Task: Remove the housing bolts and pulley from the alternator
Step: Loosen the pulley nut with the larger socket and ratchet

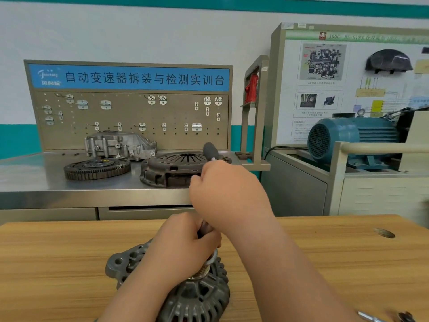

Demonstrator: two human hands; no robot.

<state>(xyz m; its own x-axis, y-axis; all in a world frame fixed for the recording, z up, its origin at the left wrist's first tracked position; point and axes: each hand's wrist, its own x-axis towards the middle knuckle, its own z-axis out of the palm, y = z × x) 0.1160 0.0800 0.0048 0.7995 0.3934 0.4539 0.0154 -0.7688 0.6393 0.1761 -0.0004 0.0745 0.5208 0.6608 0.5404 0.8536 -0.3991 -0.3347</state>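
Risk first: alternator (185,296) sits loose on the wooden table (69,263), no vise in view, steadied only by the left hand (185,240). A hard pull on the wrench (210,151) could spin or tip the whole body instead of cracking the pulley nut. Pulley (205,270) peeks out just under the left hand's fingers, on top of the alternator, not off yet. The wrench stands steep, nearly upright, so the load goes in high above the nut. The working end (hidden under the left hand, seating can't be confirmed) could slip off and round the nut, and knuckles would hit the housing fins. Loose metal bits (369,318) lie below and right of the right forearm, so an elbow sweep could knock them away.

Pose: left hand's fingers are curled round the lower shaft of the wrench, right above the pulley, gripping it. Right hand (222,187) is above and slightly right of the left hand. It's raised well clear of the table, fist clamped on the wrench handle, with the dark grip end poking out past it. Both forearms come in from the bottom edge, the right one higher.

Beyond the right hand, on the steel bench (34,180): clutch pressure plate (171,170), flywheel (97,168) left of it, cast housing (118,145) behind. None in play.
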